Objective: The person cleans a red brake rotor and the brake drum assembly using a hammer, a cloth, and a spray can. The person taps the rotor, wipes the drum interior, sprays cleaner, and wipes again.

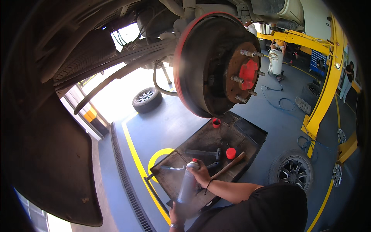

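Observation:
A silver spray can point(187, 186) with a red top slants over a dark, grimy tool tray. My right hand point(201, 174) is wrapped round its upper part, close to the nozzle. At the can's lower end is my left hand point(174, 213), its fingers closed against the base and partly blurred. In the tray point(181, 152) lie a black-handled hammer point(206, 153), a wooden handle point(230, 164), a thin tool with a bent shaft point(172, 168), a red cap point(231, 153) and a red cup-like piece point(216, 123). Above the tray hangs a brake drum point(216, 65) with bare studs and a red centre.
The raised vehicle's underside and a dark mud flap point(50, 162) fill the left. A wheel point(291, 170) lies at the right, and another wheel point(147, 99) farther off. A yellow lift post point(324, 96), blue hose point(286, 103) and distant people stand beyond. A floor grate point(125, 181) runs left.

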Available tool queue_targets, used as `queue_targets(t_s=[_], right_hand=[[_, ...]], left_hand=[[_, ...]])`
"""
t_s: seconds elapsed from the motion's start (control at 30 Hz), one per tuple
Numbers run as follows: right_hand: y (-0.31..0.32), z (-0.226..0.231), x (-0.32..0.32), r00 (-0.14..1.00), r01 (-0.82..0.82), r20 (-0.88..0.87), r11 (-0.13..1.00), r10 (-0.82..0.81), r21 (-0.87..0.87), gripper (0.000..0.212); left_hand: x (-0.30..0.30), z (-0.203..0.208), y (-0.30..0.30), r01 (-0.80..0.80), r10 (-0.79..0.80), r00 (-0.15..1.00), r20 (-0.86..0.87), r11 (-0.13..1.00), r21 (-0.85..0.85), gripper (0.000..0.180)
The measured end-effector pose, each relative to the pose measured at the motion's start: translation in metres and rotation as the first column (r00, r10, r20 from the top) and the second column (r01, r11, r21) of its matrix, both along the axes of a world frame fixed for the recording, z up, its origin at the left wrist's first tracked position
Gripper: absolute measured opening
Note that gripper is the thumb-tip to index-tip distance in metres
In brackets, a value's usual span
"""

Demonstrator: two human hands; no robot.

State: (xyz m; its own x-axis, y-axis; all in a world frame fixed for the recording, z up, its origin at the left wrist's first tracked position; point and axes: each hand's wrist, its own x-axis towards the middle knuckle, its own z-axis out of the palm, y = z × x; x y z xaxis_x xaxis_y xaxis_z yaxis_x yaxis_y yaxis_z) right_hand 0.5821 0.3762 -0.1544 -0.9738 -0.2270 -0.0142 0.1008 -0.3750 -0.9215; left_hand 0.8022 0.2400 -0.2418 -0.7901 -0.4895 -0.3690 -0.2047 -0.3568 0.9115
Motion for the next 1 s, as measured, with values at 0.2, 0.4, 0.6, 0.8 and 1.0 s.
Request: queue_targets(t_s=[0.2, 0.4, 0.6, 0.8, 1.0], right_hand=[[0.034, -0.031, 0.029, 0.914, 0.385, 0.015, 0.879, -0.405, 0.282, 0.060], [0.078, 0.007, 0.052, 0.986, 0.165, -0.043, 0.985, -0.164, 0.040, 0.063], [0.126, 0.061, 0.035, 0.881, 0.168, -0.457, 0.984, -0.124, 0.057, 0.080], [0.227, 0.285, 0.014, 0.662, 0.248, -0.722, 0.968, -0.201, -0.042, 0.079], [0.249, 0.398, -0.009, 0.302, 0.514, -0.951, 0.852, -0.074, 0.097, 0.070]], left_hand=[[-0.033, -0.007, 0.015, 0.447, -0.486, 0.850, -0.203, 0.869, -0.213, 0.051], [-0.049, 0.045, 0.023, 0.410, -0.387, 0.897, -0.215, 0.544, 0.732, 0.077], [-0.081, 0.075, 0.054, 0.791, -0.736, 0.610, -0.294, 0.544, 0.282, 0.083], [-0.124, 0.025, 0.049, 0.353, -0.782, 0.381, 0.494, -0.371, -0.859, 0.065], [-0.075, 0.029, 0.012, -0.020, -0.441, 0.700, 0.562, -0.798, -0.602, 0.054]])
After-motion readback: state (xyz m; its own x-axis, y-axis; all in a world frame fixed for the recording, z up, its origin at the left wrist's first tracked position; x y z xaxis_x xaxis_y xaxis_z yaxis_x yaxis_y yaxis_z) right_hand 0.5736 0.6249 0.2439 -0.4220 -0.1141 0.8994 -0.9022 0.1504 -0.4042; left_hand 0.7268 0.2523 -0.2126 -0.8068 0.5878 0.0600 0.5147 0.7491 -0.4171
